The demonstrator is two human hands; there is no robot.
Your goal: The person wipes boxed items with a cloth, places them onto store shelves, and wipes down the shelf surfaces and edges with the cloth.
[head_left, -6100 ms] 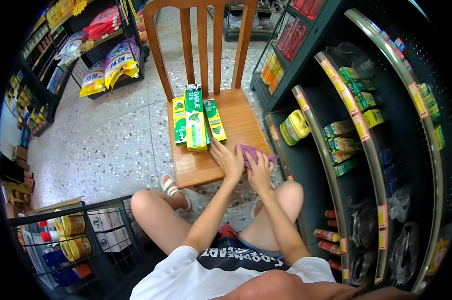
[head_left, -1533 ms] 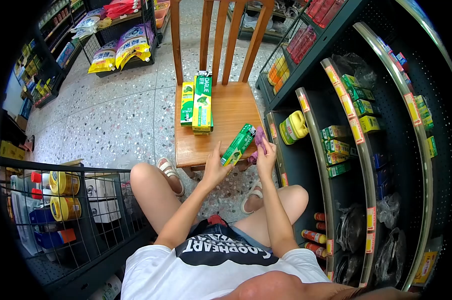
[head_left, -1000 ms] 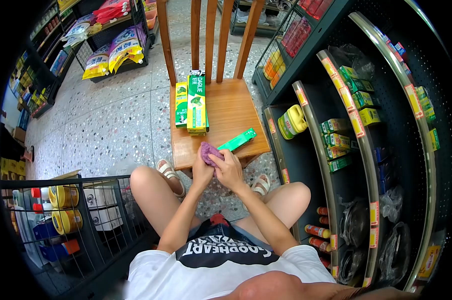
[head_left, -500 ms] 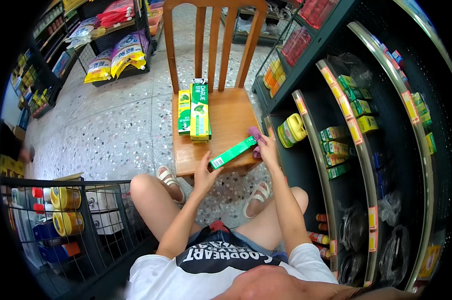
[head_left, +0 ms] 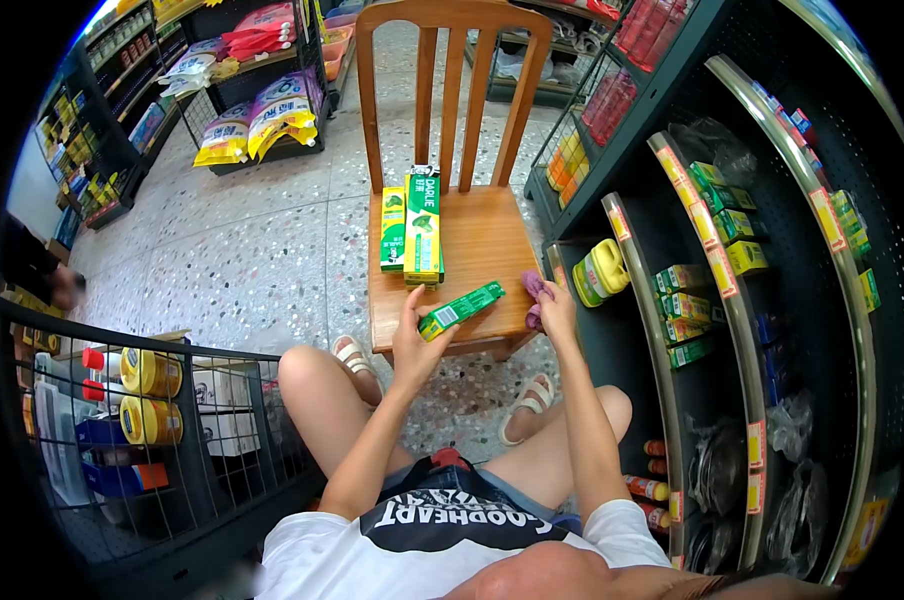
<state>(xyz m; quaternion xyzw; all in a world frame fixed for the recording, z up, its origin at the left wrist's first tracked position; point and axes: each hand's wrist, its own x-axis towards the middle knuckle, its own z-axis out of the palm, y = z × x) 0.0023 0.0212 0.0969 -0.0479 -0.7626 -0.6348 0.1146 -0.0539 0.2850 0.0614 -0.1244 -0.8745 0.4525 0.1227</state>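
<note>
My left hand (head_left: pixel 418 338) is closed around the lower end of a green toothpaste box (head_left: pixel 464 308), held tilted above the front of the wooden chair's seat (head_left: pixel 482 240). A purple cloth (head_left: pixel 534 298) is bunched in my right hand (head_left: pixel 557 312), a short way to the right of the box's far end and apart from it. On the seat's left side lie a stack of green and yellow Darlie toothpaste boxes (head_left: pixel 425 230) and a smaller similar box (head_left: pixel 392 230) beside it.
Shelves to the right hold several toothpaste boxes (head_left: pixel 687 305) and a yellow jug (head_left: pixel 600 272). A wire rack (head_left: pixel 172 480) with yellow tubs (head_left: pixel 152 420) stands at my left. Bagged goods (head_left: pixel 282 115) sit on a far rack. Another person's hand (head_left: pixel 69 286) shows at the far left.
My right hand with the purple cloth has come away from the box's far end. The box in my left hand has turned, showing a different face. The view has shifted slightly.
</note>
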